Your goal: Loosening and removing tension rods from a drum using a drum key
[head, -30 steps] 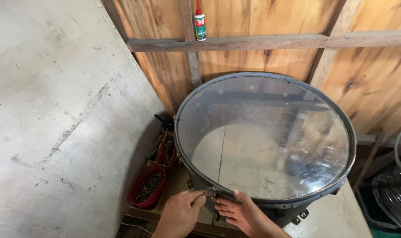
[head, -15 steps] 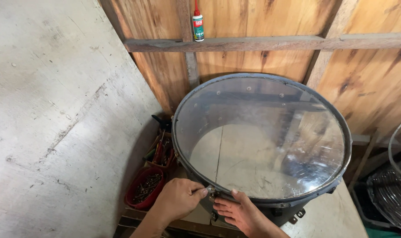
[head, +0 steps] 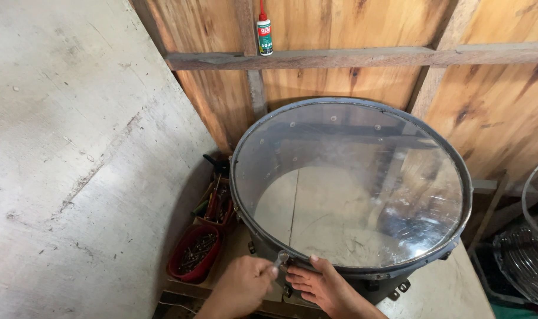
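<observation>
- At the near edge of the worktop (head: 452, 292), a large drum (head: 352, 189) with a clear head sits against the far wooden wall (head: 352, 88).
- The left hand (head: 242, 283) pinches a small metal drum key (head: 281, 258) at the drum's near rim, its grip closed on it.
- The right hand (head: 322, 286) rests just beside it, fingers flat against the rim (grip loose, holding nothing).
- Left of the drum stands a red tub of screws (head: 193, 253).
- A small bottle (head: 264, 32) stands on the far ledge.

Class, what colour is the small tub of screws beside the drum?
Red tub, seen in the head view.
</observation>
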